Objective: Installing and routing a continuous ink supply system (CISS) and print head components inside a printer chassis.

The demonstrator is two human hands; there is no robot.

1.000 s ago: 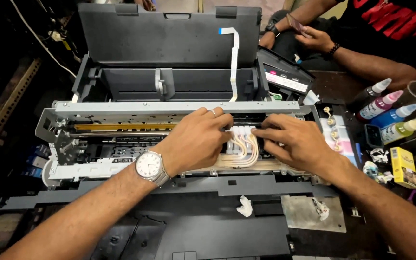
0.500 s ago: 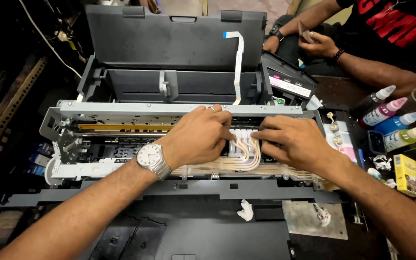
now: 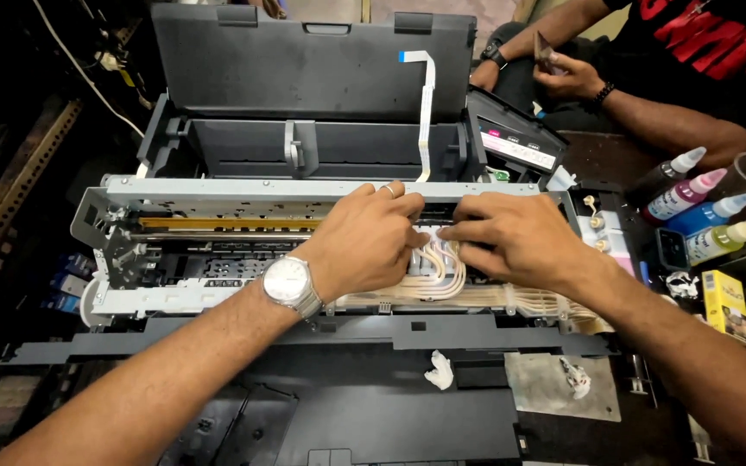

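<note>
Ink tubes (image 3: 439, 274): pale bundle at the middle of the opened printer (image 3: 304, 216), running right along its near rail. My left hand (image 3: 364, 242) and right hand (image 3: 511, 237) press curled fingers onto the tube clip; casing already off, tubes not yet freed or seated, I judge. Far right: ink bottles (image 3: 701, 211). Since the earlier frame, both hands barely shifted.

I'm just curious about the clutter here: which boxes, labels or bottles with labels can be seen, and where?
Small box: right edge of the bench, upright, yellow with dark print.
Ink bottles: right of the printer, lying in a row; black, magenta, blue, yellow.
Label: on the black tank unit behind the printer, white strip with magenta.
</note>
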